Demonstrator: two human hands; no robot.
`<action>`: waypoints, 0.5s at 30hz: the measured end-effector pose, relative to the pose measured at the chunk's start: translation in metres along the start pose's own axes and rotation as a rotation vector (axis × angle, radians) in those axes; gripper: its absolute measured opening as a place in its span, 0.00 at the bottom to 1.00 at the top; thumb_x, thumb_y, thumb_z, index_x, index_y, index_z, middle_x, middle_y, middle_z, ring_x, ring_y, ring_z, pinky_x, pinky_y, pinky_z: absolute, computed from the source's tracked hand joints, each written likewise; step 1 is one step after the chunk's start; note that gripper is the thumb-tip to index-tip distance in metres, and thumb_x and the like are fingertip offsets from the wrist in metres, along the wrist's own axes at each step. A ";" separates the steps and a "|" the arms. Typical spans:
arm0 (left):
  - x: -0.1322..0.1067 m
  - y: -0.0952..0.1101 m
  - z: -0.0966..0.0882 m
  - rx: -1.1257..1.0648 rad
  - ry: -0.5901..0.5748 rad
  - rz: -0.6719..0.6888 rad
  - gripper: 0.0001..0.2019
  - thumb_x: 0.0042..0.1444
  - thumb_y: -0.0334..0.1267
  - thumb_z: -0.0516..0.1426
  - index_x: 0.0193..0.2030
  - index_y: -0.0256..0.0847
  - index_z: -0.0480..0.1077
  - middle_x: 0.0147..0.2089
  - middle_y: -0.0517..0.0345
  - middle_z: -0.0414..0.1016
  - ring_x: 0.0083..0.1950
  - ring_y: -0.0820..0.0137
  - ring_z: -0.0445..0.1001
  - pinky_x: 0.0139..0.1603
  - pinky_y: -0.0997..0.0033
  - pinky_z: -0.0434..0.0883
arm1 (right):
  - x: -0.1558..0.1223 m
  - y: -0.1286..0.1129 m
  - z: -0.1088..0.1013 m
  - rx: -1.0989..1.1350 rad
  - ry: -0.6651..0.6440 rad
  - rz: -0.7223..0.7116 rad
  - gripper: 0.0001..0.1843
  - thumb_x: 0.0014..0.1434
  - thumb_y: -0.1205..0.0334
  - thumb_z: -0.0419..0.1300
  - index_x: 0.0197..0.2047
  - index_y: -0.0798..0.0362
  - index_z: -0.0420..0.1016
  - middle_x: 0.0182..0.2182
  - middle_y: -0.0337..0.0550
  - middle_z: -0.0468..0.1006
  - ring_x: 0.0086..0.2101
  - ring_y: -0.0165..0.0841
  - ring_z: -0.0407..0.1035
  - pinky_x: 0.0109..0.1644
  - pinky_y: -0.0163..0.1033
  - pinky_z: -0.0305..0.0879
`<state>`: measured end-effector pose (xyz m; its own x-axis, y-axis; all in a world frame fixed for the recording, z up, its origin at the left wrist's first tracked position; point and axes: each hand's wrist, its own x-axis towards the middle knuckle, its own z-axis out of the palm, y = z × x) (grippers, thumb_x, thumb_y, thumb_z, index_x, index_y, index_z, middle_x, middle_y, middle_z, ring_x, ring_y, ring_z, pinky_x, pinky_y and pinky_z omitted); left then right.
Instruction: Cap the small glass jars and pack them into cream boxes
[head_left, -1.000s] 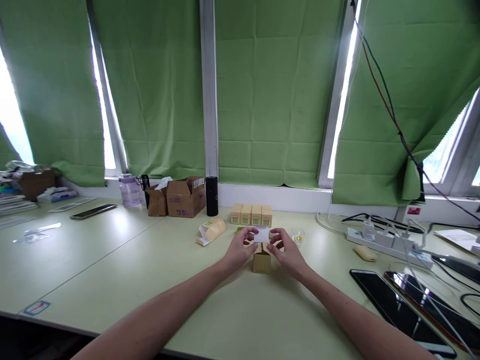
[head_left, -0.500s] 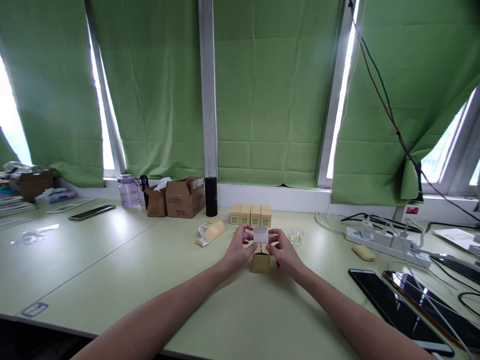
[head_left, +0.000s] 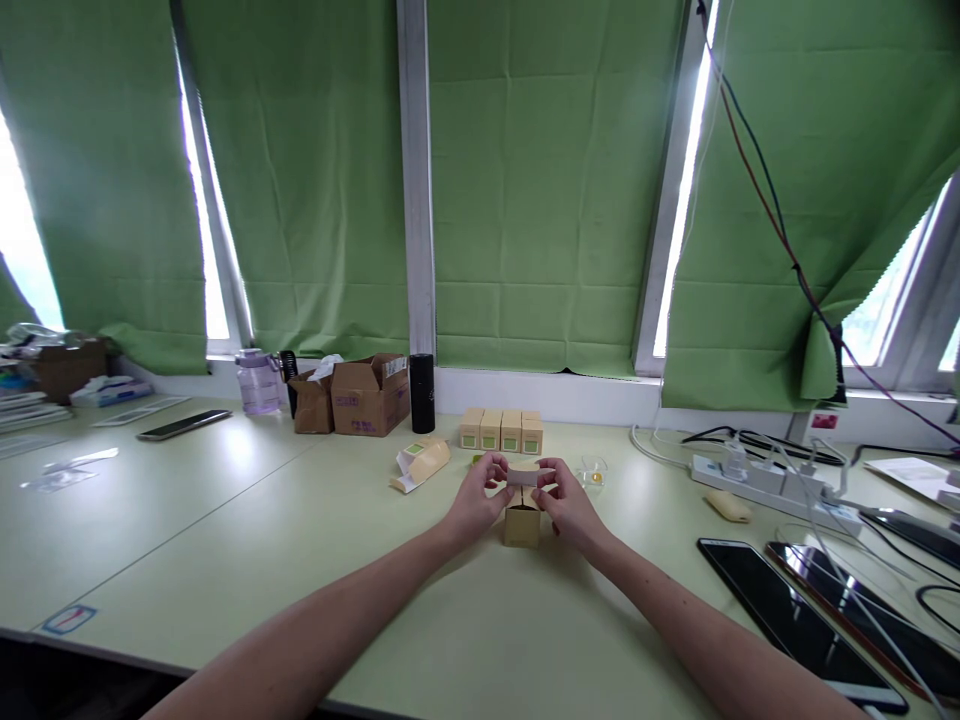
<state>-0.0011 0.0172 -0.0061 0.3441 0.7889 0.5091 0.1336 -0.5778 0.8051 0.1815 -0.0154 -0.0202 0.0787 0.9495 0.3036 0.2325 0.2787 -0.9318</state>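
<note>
Upright on the table in front of me is a small tan cardboard box. Its top lid flap, pale on the inside, tilts forward over the opening. My left hand grips the box's left side near the top, fingers on the lid flap and thumb by the side flap. On the right, my right hand holds it in a mirrored way. What is inside the box is hidden. Just behind stands a row of several similar tan boxes with green-edged labels.
An opened tan carton lies to the left, and a small clear plastic piece to the right. A black cylinder and a brown cardboard box stand at the back. Phones and a power strip lie at the right.
The lid flap has tipped down from nearly upright to a lower slant, with the fingers of both hands at its edges. The box itself has stayed in place.
</note>
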 end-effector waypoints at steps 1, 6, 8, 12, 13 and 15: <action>0.000 0.000 0.000 0.005 0.005 0.002 0.11 0.53 0.34 0.61 0.42 0.42 0.65 0.41 0.55 0.73 0.44 0.64 0.73 0.47 0.62 0.70 | 0.000 0.000 0.000 0.000 0.000 -0.001 0.26 0.49 0.52 0.59 0.52 0.48 0.64 0.38 0.40 0.70 0.31 0.33 0.67 0.23 0.33 0.58; 0.001 -0.001 0.000 0.015 0.011 0.006 0.10 0.53 0.37 0.63 0.39 0.42 0.66 0.40 0.56 0.73 0.43 0.65 0.72 0.46 0.63 0.70 | -0.001 0.002 -0.001 -0.006 0.004 -0.020 0.26 0.51 0.53 0.59 0.53 0.48 0.64 0.38 0.40 0.71 0.30 0.33 0.68 0.23 0.33 0.59; 0.001 -0.001 0.000 0.023 0.005 0.005 0.09 0.54 0.38 0.63 0.38 0.42 0.66 0.39 0.56 0.73 0.43 0.64 0.72 0.47 0.63 0.70 | -0.001 0.003 -0.001 -0.013 0.014 -0.032 0.24 0.52 0.54 0.59 0.53 0.48 0.65 0.38 0.40 0.71 0.31 0.34 0.68 0.24 0.34 0.61; 0.000 0.003 0.000 0.039 -0.016 0.005 0.09 0.55 0.40 0.62 0.36 0.42 0.66 0.38 0.57 0.75 0.44 0.63 0.74 0.50 0.61 0.70 | -0.002 0.003 -0.002 -0.066 0.039 -0.090 0.21 0.55 0.55 0.60 0.51 0.48 0.67 0.40 0.41 0.74 0.31 0.34 0.70 0.32 0.39 0.67; 0.000 0.004 0.000 0.041 -0.020 0.004 0.09 0.55 0.40 0.62 0.36 0.42 0.67 0.38 0.57 0.75 0.44 0.63 0.74 0.50 0.61 0.70 | -0.003 0.002 -0.002 -0.084 0.047 -0.113 0.20 0.55 0.55 0.61 0.51 0.48 0.68 0.40 0.42 0.75 0.32 0.34 0.71 0.34 0.40 0.68; 0.000 0.006 0.000 0.042 -0.020 0.001 0.09 0.55 0.40 0.63 0.35 0.42 0.67 0.37 0.57 0.76 0.43 0.63 0.75 0.50 0.61 0.70 | -0.005 0.000 -0.002 -0.117 0.062 -0.156 0.18 0.56 0.56 0.61 0.50 0.48 0.69 0.41 0.43 0.76 0.33 0.35 0.71 0.37 0.42 0.69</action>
<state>-0.0008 0.0135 -0.0015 0.3632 0.7840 0.5034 0.1719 -0.5874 0.7908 0.1832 -0.0207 -0.0210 0.0912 0.8845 0.4575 0.3575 0.3997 -0.8441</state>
